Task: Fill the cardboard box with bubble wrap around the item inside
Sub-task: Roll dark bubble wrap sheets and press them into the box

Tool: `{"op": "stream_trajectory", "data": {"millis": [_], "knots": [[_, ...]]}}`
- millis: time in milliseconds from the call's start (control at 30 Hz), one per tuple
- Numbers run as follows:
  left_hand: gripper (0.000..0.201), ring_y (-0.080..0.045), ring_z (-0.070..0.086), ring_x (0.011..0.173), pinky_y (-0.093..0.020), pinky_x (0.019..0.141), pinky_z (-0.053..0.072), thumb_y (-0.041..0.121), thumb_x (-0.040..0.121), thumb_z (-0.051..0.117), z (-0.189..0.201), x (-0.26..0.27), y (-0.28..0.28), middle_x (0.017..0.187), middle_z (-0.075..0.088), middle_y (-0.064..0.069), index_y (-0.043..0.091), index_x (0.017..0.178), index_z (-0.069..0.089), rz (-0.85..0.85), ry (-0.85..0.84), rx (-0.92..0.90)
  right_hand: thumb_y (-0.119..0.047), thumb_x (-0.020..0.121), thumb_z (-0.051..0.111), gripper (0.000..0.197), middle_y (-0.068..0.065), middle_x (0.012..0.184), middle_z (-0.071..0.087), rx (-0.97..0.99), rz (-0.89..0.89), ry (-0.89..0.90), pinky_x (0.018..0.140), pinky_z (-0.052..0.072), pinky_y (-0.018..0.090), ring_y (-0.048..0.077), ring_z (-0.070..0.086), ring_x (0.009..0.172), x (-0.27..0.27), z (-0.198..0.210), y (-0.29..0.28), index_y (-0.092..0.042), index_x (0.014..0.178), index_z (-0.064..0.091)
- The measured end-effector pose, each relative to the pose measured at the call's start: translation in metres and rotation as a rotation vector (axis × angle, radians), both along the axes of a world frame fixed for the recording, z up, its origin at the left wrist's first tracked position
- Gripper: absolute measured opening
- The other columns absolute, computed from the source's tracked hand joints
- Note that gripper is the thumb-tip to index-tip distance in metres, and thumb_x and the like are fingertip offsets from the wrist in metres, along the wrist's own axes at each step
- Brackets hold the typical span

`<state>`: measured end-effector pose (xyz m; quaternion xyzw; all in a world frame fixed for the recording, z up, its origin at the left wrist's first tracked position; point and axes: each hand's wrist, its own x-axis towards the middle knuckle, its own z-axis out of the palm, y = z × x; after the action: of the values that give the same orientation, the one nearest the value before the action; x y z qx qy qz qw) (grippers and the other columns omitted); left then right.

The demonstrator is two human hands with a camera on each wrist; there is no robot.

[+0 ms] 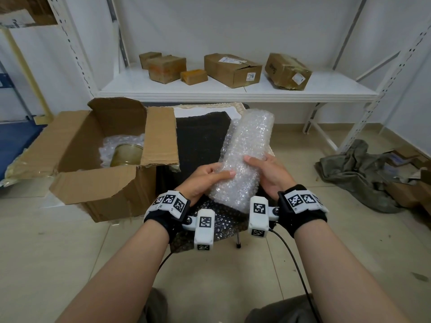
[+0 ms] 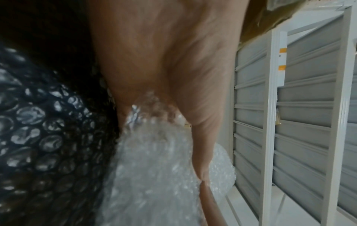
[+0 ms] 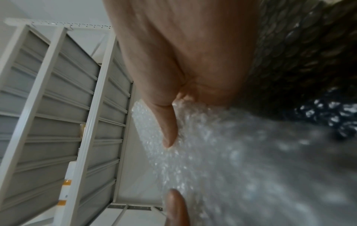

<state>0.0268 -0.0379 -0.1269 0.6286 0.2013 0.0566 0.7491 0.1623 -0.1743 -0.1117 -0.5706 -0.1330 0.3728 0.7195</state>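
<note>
White shelving beyond the hands holds parcels; one label (image 1: 251, 76) reads "778". Both hands, left hand (image 1: 205, 177) and right hand (image 1: 268, 170), grip a bubble wrap roll (image 1: 247, 155) between them. Left of them, the cardboard box (image 1: 98, 164) half-hides a jar (image 1: 126, 155); other labels are illegible.

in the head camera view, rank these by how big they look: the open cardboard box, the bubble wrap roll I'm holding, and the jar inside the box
1. open cardboard box
2. bubble wrap roll, held in both hands
3. jar, partly hidden by a box flap, so only its visible part is judged; it also sits farther from the camera than the roll.
</note>
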Motion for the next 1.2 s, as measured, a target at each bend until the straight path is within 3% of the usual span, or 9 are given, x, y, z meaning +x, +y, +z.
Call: {"op": "stream_trajectory", "data": {"millis": [233, 333, 467, 633, 767, 867, 933, 1100, 1200], "knots": [[0.035, -0.024, 0.07, 0.099, -0.028, 0.082, 0.057, 0.026, 0.097, 0.058, 0.024, 0.003, -0.025, 0.113, 0.071, -0.016, -0.001, 0.117, 0.064, 0.039, -0.052, 0.121, -0.027, 0.091, 0.069, 0.045, 0.017, 0.12, 0.069, 0.127, -0.074, 0.036, 0.087, 0.059, 0.047, 0.032, 0.07, 0.107, -0.012, 0.019, -0.002, -0.011, 0.13, 0.055], [0.031, -0.022, 0.07, 0.096, -0.033, 0.083, 0.057, 0.03, 0.099, 0.053, 0.058, 0.01, -0.032, 0.109, 0.071, -0.013, 0.004, 0.109, 0.066, 0.007, -0.028, 0.293, -0.034, 0.084, 0.072, 0.059, 0.019, 0.127, 0.065, 0.178, -0.124, 0.06, 0.096, 0.052, 0.057, 0.036, 0.066, 0.112, -0.015, 0.039, -0.003, -0.014, 0.135, 0.048], [0.033, -0.023, 0.067, 0.101, -0.041, 0.094, 0.053, 0.035, 0.1, 0.048, 0.124, 0.008, -0.023, 0.112, 0.069, -0.01, 0.009, 0.112, 0.064, 0.032, -0.048, 0.487, -0.036, 0.087, 0.066, 0.06, 0.018, 0.13, 0.063, 0.3, -0.056, 0.074, 0.103, 0.046, 0.056, 0.034, 0.062, 0.119, -0.023, 0.081, 0.003, -0.011, 0.137, 0.045], [0.034, -0.023, 0.064, 0.107, -0.04, 0.098, 0.049, 0.033, 0.102, 0.045, 0.182, -0.031, 0.023, 0.119, 0.066, -0.008, 0.011, 0.124, 0.059, 0.12, -0.089, 0.613, -0.025, 0.092, 0.059, 0.048, 0.014, 0.127, 0.066, 0.216, 0.151, -0.16, 0.093, 0.055, 0.041, 0.028, 0.065, 0.115, -0.064, 0.139, 0.037, -0.01, 0.137, 0.049], [0.036, -0.029, 0.067, 0.106, -0.048, 0.098, 0.05, 0.035, 0.093, 0.061, 0.186, -0.078, 0.078, 0.115, 0.07, -0.011, 0.01, 0.118, 0.065, 0.177, -0.036, 0.566, -0.008, 0.093, 0.061, 0.04, 0.013, 0.125, 0.065, 0.074, 0.215, -0.35, 0.091, 0.057, 0.043, 0.028, 0.066, 0.111, -0.099, 0.157, 0.077, -0.008, 0.132, 0.05], [0.033, -0.024, 0.07, 0.088, -0.037, 0.079, 0.058, 0.036, 0.089, 0.066, 0.181, -0.111, 0.108, 0.101, 0.072, -0.007, 0.01, 0.11, 0.068, 0.204, 0.05, 0.626, 0.001, 0.089, 0.063, 0.041, 0.015, 0.123, 0.065, -0.005, 0.244, -0.497, 0.086, 0.059, 0.043, 0.03, 0.065, 0.111, -0.121, 0.16, 0.107, -0.006, 0.128, 0.054], [0.03, -0.015, 0.064, 0.074, -0.027, 0.066, 0.052, 0.036, 0.088, 0.067, 0.176, -0.126, 0.122, 0.09, 0.07, -0.001, 0.011, 0.104, 0.069, 0.206, 0.126, 0.717, 0.003, 0.085, 0.065, 0.046, 0.014, 0.122, 0.066, -0.06, 0.25, -0.638, 0.09, 0.057, 0.045, 0.029, 0.065, 0.111, -0.13, 0.156, 0.124, -0.006, 0.129, 0.056], [0.032, -0.015, 0.067, 0.09, -0.038, 0.09, 0.054, 0.059, 0.072, 0.071, 0.158, -0.143, 0.158, 0.096, 0.072, 0.007, 0.032, 0.087, 0.07, 0.199, 0.433, 0.962, -0.005, 0.079, 0.074, 0.055, 0.011, 0.123, 0.066, -0.209, 0.287, -0.897, 0.098, 0.052, 0.047, 0.026, 0.062, 0.113, -0.149, 0.14, 0.153, -0.011, 0.13, 0.054], [0.023, -0.018, 0.068, 0.082, -0.033, 0.081, 0.058, 0.044, 0.085, 0.067, 0.159, -0.143, 0.156, 0.092, 0.072, -0.001, 0.023, 0.092, 0.069, 0.166, 0.501, 0.906, -0.009, 0.078, 0.075, 0.057, 0.011, 0.123, 0.065, -0.29, 0.296, -1.032, 0.099, 0.05, 0.044, 0.027, 0.061, 0.114, -0.154, 0.134, 0.165, -0.011, 0.131, 0.053]]}}
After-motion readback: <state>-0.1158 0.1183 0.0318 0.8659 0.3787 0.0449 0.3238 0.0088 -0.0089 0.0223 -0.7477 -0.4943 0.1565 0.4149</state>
